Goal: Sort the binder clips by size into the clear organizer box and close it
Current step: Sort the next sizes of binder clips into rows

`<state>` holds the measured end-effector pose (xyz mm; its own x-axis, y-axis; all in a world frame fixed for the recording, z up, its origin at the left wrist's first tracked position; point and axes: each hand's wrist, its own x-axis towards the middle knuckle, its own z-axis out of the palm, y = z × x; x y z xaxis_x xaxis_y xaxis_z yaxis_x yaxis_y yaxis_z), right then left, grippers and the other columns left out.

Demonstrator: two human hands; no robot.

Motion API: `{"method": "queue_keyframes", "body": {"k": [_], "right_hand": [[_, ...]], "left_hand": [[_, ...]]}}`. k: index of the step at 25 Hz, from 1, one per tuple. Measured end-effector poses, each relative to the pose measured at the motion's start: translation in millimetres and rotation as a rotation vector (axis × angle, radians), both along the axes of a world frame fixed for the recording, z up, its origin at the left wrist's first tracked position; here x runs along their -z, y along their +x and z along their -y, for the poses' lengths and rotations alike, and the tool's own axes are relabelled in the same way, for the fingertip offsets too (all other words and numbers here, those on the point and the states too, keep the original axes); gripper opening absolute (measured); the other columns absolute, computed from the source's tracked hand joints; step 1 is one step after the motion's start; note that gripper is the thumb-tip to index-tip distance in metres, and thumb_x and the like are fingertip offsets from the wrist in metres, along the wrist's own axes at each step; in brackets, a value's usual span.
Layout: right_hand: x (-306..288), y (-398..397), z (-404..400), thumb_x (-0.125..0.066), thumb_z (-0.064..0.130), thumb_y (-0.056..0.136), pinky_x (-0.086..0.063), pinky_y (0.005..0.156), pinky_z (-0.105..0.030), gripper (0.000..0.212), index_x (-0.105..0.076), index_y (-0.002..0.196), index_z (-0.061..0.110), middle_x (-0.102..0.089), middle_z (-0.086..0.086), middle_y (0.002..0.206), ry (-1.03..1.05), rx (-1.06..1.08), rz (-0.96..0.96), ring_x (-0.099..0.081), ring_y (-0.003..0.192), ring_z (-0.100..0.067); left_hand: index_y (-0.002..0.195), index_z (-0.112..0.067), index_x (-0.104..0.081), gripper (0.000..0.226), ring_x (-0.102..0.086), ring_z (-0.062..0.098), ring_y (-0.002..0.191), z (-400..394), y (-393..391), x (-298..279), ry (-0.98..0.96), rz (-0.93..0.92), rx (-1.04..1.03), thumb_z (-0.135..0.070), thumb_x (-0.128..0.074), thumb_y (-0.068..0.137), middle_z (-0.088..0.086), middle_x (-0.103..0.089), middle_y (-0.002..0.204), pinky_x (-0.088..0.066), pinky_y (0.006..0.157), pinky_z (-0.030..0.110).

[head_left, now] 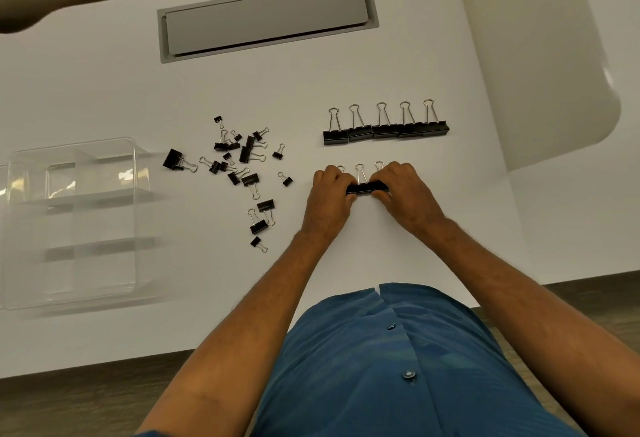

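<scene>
your left hand (329, 183) and right hand (398, 182) curl in from either side on a short row of medium clips (367, 188), fingertips pinching its black ends on the counter (346, 73); three wire handles show above your knuckles. by my reading you are squaring up the second size group, not yet loading anything. at 12 o'clock from your hands lies a finished row of five large clips (386, 130). at 9 o'clock sits the unsorted pile (242, 163), small and medium mixed. farther out at 9 o'clock the clear organizer box (69, 222) stands open, its compartments apparently unfilled. next, reach left and pick matching clips from the pile.
</scene>
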<state>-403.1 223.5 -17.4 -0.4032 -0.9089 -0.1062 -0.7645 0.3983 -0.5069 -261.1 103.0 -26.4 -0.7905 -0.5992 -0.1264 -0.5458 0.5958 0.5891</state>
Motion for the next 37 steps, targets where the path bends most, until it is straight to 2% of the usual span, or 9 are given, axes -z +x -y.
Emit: {"method": "queue_keyframes", "body": {"k": [5, 9, 13, 17, 20, 25, 28, 31, 37], "right_hand": [[-3, 16, 0, -0.078, 0.018, 0.085, -0.056, 0.082, -0.036, 0.043, -0.063, 0.124, 0.01, -0.055, -0.013, 0.127, 0.011, 0.092, -0.083, -0.051, 0.115, -0.029], [-11, 46, 10, -0.071, 0.015, 0.09, -0.05, 0.085, -0.031, 0.033, -0.063, 0.122, 0.01, -0.053, -0.012, 0.131, -0.157, 0.144, -0.119, -0.048, 0.119, -0.028], [-18, 88, 45, -0.065, 0.012, 0.093, -0.051, 0.084, -0.03, 0.024, -0.065, 0.117, 0.013, -0.054, -0.006, 0.124, -0.199, 0.057, -0.059, -0.049, 0.116, -0.023], [-15, 127, 84, -0.065, 0.014, 0.093, -0.053, 0.089, -0.034, 0.033, -0.059, 0.126, 0.015, -0.052, -0.002, 0.129, -0.118, -0.084, 0.044, -0.049, 0.119, -0.02], [-7, 147, 104, -0.066, 0.018, 0.092, -0.05, 0.099, -0.039, 0.047, -0.053, 0.137, 0.013, -0.046, -0.006, 0.143, 0.039, -0.119, 0.05, -0.044, 0.13, -0.025], [-2, 157, 112, -0.069, 0.019, 0.09, -0.051, 0.095, -0.042, 0.046, -0.057, 0.134, 0.014, -0.046, -0.007, 0.147, 0.106, -0.096, -0.033, -0.044, 0.13, -0.028], [-1, 155, 108, -0.069, 0.017, 0.089, -0.052, 0.096, -0.041, 0.046, -0.058, 0.134, 0.016, -0.046, -0.006, 0.148, 0.109, -0.082, -0.022, -0.043, 0.132, -0.027], [-1, 155, 107, -0.069, 0.016, 0.089, -0.052, 0.096, -0.041, 0.046, -0.058, 0.134, 0.016, -0.046, -0.006, 0.148, 0.109, -0.074, -0.006, -0.043, 0.133, -0.027], [-7, 154, 107, -0.067, 0.018, 0.091, -0.052, 0.097, -0.041, 0.045, -0.057, 0.135, 0.015, -0.043, -0.006, 0.15, 0.096, -0.091, 0.023, -0.041, 0.134, -0.027]], "left_hand": [[0.122, -0.009, -0.065, 0.039, -0.05, 0.027, 0.106, 2, 18, -9, -0.037, -0.04, 0.01, -0.019, -0.077, 0.086, 0.013, -0.056, 0.117, -0.05, 0.085, 0.034], [0.122, -0.016, -0.064, 0.032, -0.048, 0.022, 0.109, 31, 67, -17, -0.066, -0.102, -0.078, -0.022, -0.068, 0.091, 0.006, -0.054, 0.12, -0.048, 0.087, 0.034], [0.12, -0.02, -0.063, 0.028, -0.046, 0.017, 0.111, 85, 129, -28, -0.088, -0.106, -0.272, -0.022, -0.065, 0.092, -0.001, -0.054, 0.12, -0.048, 0.092, 0.037], [0.126, -0.017, -0.059, 0.036, -0.044, 0.023, 0.121, 141, 173, -31, -0.125, -0.009, -0.414, -0.019, -0.065, 0.09, 0.005, -0.052, 0.132, -0.046, 0.101, 0.043], [0.14, -0.01, -0.047, 0.051, -0.031, 0.03, 0.138, 172, 184, -29, -0.053, 0.076, -0.438, -0.014, -0.064, 0.091, 0.012, -0.034, 0.153, -0.036, 0.111, 0.04], [0.147, -0.008, -0.038, 0.064, -0.032, 0.037, 0.135, 202, 178, -27, -0.125, 0.256, -0.377, 0.01, -0.051, 0.087, 0.018, -0.023, 0.157, -0.046, 0.098, 0.042], [0.137, -0.005, -0.048, 0.054, -0.043, 0.037, 0.117, 214, 178, -23, -0.199, 0.326, -0.336, 0.011, -0.051, 0.085, 0.02, -0.04, 0.142, -0.052, 0.087, 0.045], [0.12, 0.001, -0.055, 0.041, -0.048, 0.035, 0.105, 217, 180, -23, -0.209, 0.295, -0.353, 0.016, -0.046, 0.082, 0.02, -0.05, 0.123, -0.048, 0.074, 0.038], [0.115, 0.003, -0.056, 0.028, -0.054, 0.033, 0.102, 199, 180, -37, -0.127, 0.264, -0.441, 0.009, -0.046, 0.089, 0.02, -0.052, 0.121, -0.044, 0.076, 0.034]]}}
